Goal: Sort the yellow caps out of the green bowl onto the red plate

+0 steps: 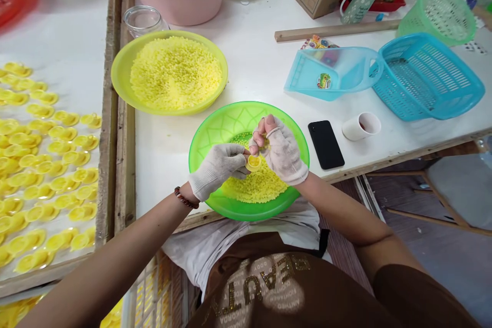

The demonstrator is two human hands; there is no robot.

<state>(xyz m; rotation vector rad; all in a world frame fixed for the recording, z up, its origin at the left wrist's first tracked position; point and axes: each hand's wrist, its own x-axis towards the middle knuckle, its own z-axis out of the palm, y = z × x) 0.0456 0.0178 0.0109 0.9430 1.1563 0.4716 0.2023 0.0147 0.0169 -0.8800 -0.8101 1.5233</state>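
My left hand (222, 168), in a whitish glove, grips a small round yellow cup-like piece (254, 163) between the fingertips, its hollow facing up. My right hand (283, 152), gloved with bare fingertips, is just right of and above that piece. Its fingers are pinched together, and whatever they hold is hidden. Both hands are over a bright green bowl (207, 136) with small yellow pellets (258, 184) in it. Behind to the left, a wider yellow bowl (123, 82) holds a heap of the same sort of pellets.
Many yellow pieces (49, 166) lie in rows on the left board, behind a wooden rail (125, 113). To the right are a black phone (326, 144), a white cup (355, 129), a blue scoop (334, 74) and a blue basket (426, 77). A pink tub (180, 0) stands behind.
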